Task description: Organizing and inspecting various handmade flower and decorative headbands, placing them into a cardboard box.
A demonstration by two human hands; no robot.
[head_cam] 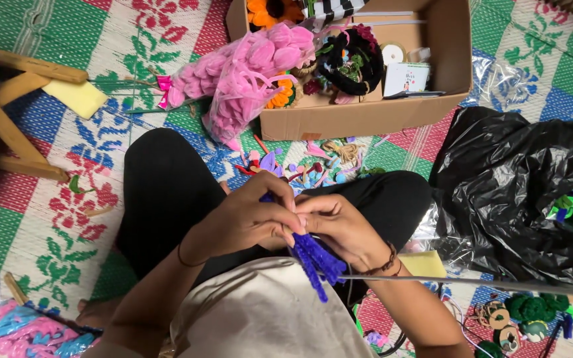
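My left hand (250, 215) and my right hand (339, 225) meet over my lap, fingertips touching. Both pinch a bunch of fuzzy blue-purple pipe cleaners (316, 262) whose looped ends hang down toward my beige top. A small purple tip shows above my left fingers. A thin grey wire stem (472, 284) runs from near my right wrist out to the right. I sit cross-legged in black trousers on a patterned woven mat (67, 219).
A cardboard box (366, 116) ahead holds pipe-cleaner flowers and spools, with bags of pink pipe cleaners (247, 73) leaning on it. Small colourful scraps (313, 166) lie by my knees. A black plastic bag (512, 192) sits right, a wooden stool (8, 113) left.
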